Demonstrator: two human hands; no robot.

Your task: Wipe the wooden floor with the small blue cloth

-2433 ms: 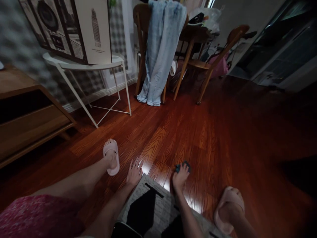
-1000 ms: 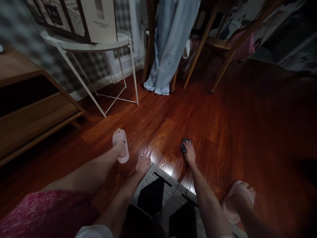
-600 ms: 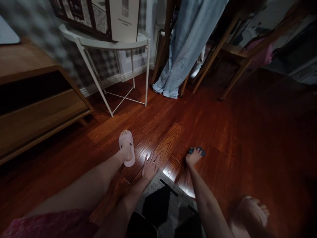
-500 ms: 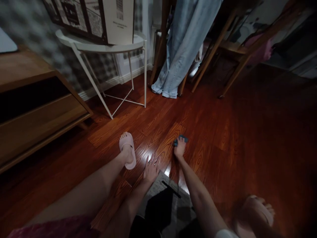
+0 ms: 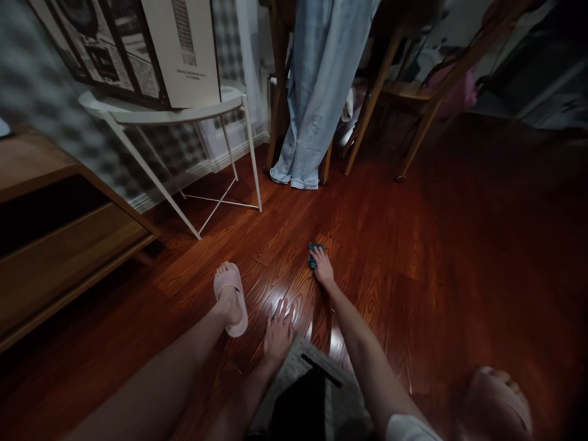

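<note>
My right hand (image 5: pixel 324 269) presses a small dark teal cloth (image 5: pixel 312 261) against the glossy red-brown wood floor (image 5: pixel 367 245). Its fingers lie over the cloth, which sticks out at the front and left side. Nearer to me, my left hand (image 5: pixel 278 335) rests flat on the floor with fingers spread and nothing in it. A grey, patterned surface (image 5: pixel 298 350) with a black area lies between my forearms; I cannot tell what it is.
A white metal side table (image 5: pixel 229 105) carrying a large printed box (image 5: pixel 195 67) stands at the upper left, beside a wooden cabinet (image 5: pixel 68 239). Light-blue jeans (image 5: pixel 316 104) hang down to the floor near a wooden chair (image 5: pixel 408 92). Pink slippers (image 5: pixel 236 306) are on my feet.
My right hand has slid the cloth leftward across the floor, and its fingers now point more to the left. My left hand stays flat in place. The view has shifted slightly.
</note>
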